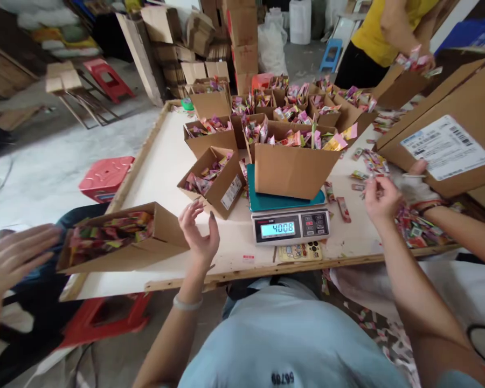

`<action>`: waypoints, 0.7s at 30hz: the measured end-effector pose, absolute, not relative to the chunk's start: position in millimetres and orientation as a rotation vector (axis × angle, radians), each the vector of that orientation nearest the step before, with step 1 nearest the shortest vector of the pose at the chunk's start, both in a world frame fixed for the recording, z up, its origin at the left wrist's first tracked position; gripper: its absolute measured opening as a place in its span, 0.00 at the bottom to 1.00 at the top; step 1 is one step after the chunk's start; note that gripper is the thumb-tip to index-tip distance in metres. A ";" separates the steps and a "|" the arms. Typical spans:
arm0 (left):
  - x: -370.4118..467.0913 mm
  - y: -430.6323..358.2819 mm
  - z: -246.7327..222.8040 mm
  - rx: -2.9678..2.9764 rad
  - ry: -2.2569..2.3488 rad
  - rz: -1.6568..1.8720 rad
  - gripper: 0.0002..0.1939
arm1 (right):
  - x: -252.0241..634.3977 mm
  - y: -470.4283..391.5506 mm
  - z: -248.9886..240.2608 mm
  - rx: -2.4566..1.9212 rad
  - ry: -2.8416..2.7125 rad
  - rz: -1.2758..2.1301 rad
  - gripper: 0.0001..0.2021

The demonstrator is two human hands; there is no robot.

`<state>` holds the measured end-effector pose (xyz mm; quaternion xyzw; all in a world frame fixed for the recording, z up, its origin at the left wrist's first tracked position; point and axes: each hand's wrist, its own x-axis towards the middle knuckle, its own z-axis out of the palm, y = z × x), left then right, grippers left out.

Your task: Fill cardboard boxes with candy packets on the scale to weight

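Your left hand (198,229): fingers curled, apart. Right hand (383,199): fingers bent, pinch unclear. Open brown cardboard box (291,172) on teal-topped silver digital scale (297,229); a knock could spill pink-yellow packets (336,142) rightward.

Between left hand (199,229) and right hand (383,200), the display (278,229) on the digital scale (298,226) reads 4008, any decimal point unclear, while the shipping label (447,146) on the carton (464,102) right of the right hand and digits (283,379) on the blue shirt (286,334) below are illegible.
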<state>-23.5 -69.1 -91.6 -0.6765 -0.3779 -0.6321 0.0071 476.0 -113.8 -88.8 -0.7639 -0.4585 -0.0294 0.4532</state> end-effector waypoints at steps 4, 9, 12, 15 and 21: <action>0.3 -59.1 -86.9 -2.234 -1.029 -2.009 0.33 | 468.7 -99.5 -102.6 -2.148 -1.194 0.087 0.17; 20.6 -41.3 -89.2 -2.279 -1.025 -2.016 0.38 | 448.7 -119.8 -158.5 -2.317 -1.136 0.115 0.18; 30.9 -27.6 -86.8 -2.295 -1.037 -2.022 0.36 | 445.7 -136.2 -171.7 -2.234 -1.214 0.070 0.17; 43.9 -13.8 -81.7 -2.322 -1.031 -2.062 0.33 | 448.5 -146.1 -156.7 -2.093 -1.322 0.003 0.15; 77.7 23.6 -70.4 -2.454 -1.117 -2.261 0.27 | 413.2 -129.9 -21.3 -1.621 -1.364 -0.566 0.13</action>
